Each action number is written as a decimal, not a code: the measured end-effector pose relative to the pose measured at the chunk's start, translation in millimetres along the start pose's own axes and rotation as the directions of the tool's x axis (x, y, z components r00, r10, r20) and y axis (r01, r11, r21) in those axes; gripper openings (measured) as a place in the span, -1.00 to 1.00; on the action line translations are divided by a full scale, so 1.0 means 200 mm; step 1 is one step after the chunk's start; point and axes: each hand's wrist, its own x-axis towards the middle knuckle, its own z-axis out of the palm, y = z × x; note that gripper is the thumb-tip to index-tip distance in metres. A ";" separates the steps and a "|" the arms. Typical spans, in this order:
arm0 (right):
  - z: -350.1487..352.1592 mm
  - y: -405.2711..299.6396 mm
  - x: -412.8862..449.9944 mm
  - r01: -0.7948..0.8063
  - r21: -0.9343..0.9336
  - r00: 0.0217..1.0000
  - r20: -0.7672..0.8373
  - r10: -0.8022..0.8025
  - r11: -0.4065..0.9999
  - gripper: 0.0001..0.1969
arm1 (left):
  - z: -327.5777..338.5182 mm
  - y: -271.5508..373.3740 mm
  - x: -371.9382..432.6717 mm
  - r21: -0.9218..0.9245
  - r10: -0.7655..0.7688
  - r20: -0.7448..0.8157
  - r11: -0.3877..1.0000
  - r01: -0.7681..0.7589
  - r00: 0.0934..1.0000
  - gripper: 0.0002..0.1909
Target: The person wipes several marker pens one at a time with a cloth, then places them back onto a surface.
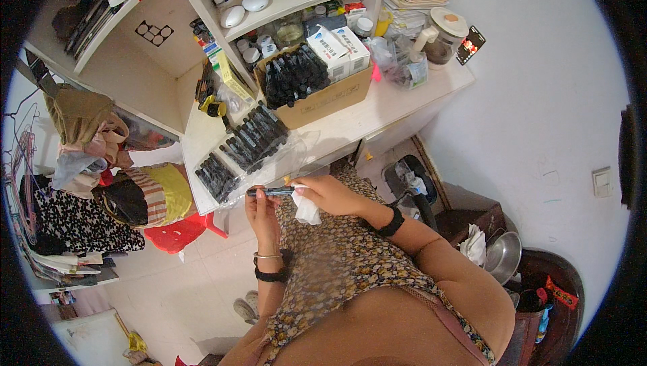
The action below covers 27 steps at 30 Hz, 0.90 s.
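Observation:
My left hand (262,213) grips one end of a black marker pen (273,191), held level in front of me at the desk's edge. A white tissue (306,209) is pinched in my right hand (326,195), wrapped about the pen's other end. Just beyond, several rows of black pens (254,136) lie on the desk with clear plastic film over part of them. A nearer group of black pens (216,176) lies at the desk's left corner. Behind them, an open cardboard box (331,104) holds many more black pens (295,74) and white printed cartons (339,52).
The white desk (349,122) carries a glass jug with a white lid (445,37) and plastic bags (404,62) at the right. Shelves with bottles rise behind. A red plastic stool (177,234) stands at left; a waste bin (412,179) is below the desk.

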 end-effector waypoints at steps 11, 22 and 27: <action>-0.08 -0.11 0.01 0.041 0.069 0.999 -0.032 -0.039 0.997 -0.53 | 0.04 0.01 -0.01 0.022 0.003 -0.067 1.000 -0.002 0.998 -0.73; -0.03 -0.03 0.00 -0.017 0.050 0.946 0.323 0.000 0.999 -0.55 | 0.01 0.01 -0.03 0.335 -0.095 0.125 0.941 0.048 0.988 -0.81; -0.05 -0.10 0.04 -0.098 0.067 0.913 0.403 0.063 0.993 -0.51 | 0.11 0.00 -0.08 0.342 -0.089 0.108 0.938 0.047 0.990 -0.81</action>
